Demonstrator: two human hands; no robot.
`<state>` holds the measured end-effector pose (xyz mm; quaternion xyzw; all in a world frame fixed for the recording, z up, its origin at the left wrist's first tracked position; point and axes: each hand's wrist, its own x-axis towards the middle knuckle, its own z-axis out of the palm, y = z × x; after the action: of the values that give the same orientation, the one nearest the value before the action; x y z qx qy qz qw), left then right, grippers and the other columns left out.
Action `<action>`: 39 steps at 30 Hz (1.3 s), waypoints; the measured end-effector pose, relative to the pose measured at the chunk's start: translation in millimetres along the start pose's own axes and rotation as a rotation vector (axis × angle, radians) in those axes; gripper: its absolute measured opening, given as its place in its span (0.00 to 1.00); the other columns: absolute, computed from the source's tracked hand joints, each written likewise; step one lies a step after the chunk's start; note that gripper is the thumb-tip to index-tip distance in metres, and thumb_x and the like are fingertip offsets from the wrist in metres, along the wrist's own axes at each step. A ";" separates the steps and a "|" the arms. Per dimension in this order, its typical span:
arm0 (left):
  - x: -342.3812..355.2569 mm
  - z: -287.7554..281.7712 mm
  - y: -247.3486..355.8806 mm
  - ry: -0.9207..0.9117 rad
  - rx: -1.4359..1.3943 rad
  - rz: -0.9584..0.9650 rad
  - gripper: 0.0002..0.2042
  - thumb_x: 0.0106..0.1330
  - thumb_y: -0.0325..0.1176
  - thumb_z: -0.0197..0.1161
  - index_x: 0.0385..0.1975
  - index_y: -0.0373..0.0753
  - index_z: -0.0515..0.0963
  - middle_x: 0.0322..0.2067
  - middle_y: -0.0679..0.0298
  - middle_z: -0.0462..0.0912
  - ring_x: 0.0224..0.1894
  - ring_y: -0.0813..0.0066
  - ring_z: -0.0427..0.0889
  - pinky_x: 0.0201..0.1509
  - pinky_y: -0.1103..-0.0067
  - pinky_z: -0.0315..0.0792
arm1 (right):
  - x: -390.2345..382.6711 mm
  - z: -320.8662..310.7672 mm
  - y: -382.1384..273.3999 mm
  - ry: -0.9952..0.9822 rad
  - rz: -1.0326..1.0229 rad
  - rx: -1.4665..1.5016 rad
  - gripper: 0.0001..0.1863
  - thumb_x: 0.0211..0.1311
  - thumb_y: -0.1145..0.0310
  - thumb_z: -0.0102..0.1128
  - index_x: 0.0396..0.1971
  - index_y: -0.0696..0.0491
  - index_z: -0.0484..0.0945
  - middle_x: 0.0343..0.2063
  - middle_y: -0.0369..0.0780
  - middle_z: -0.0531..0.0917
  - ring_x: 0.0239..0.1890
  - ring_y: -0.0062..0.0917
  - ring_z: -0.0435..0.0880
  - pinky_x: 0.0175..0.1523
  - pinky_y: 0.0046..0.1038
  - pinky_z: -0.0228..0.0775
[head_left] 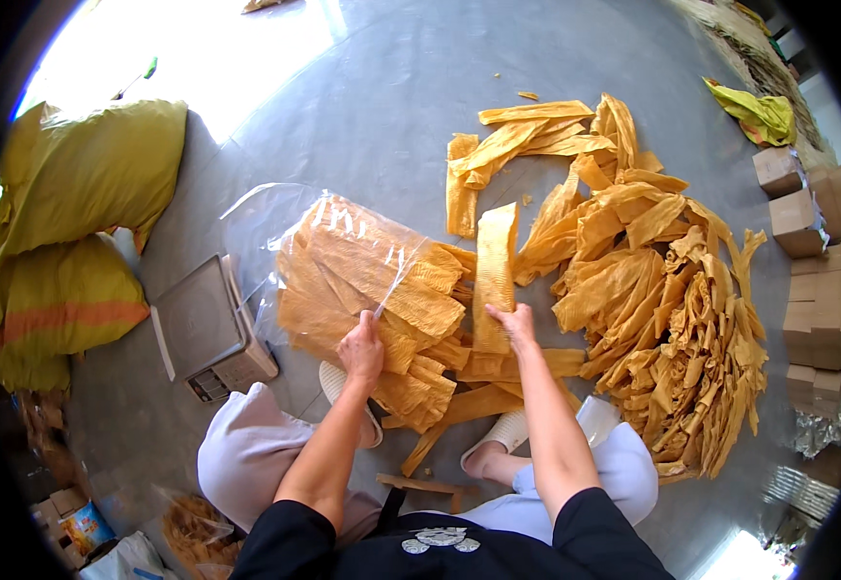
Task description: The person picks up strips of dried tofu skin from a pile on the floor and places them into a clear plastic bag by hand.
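My left hand is closed on the edge of a clear plastic bag, which lies low on the floor with many flat, crinkled orange-yellow strips inside it and spilling from its right side. In my right hand is one long, wide strip, gripped near its lower end and lying lengthwise away from me, just right of the bag. A large loose heap of similar strips spreads to the right, with a looser arc of them beyond.
A scale sits at left beside bulging yellow sacks. Cardboard boxes line the right edge, below a yellow-green sack. My bent legs and slippered feet are under my arms, by a small wooden piece.
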<state>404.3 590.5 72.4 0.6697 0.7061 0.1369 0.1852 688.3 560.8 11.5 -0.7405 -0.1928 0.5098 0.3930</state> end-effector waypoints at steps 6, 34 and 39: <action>13.1 2.9 -13.7 -0.006 -0.243 -0.074 0.10 0.64 0.40 0.52 0.26 0.42 0.72 0.16 0.58 0.76 0.20 0.59 0.76 0.24 0.69 0.67 | -54.5 -30.3 -77.8 -0.296 -0.256 0.088 0.19 0.43 0.67 0.71 0.36 0.58 0.80 0.33 0.38 0.83 0.34 0.21 0.80 0.42 0.21 0.69; 4.9 -26.8 9.0 0.181 -0.280 0.128 0.08 0.62 0.36 0.53 0.25 0.40 0.71 0.18 0.52 0.75 0.22 0.51 0.75 0.26 0.63 0.67 | -101.9 172.5 -81.8 -0.115 -0.638 -0.713 0.14 0.53 0.69 0.59 0.38 0.61 0.73 0.39 0.48 0.76 0.43 0.38 0.77 0.48 0.36 0.70; 5.6 -10.9 2.1 0.127 -0.209 0.118 0.08 0.63 0.36 0.54 0.26 0.39 0.70 0.16 0.57 0.74 0.19 0.57 0.75 0.24 0.66 0.65 | -81.0 139.3 -86.2 0.179 -1.132 -0.526 0.08 0.51 0.79 0.52 0.33 0.64 0.74 0.38 0.50 0.75 0.45 0.39 0.75 0.52 0.34 0.68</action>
<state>401.1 596.8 82.7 0.6771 0.6576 0.2624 0.2002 539.0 612.1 103.6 -0.6353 -0.6403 0.0945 0.4214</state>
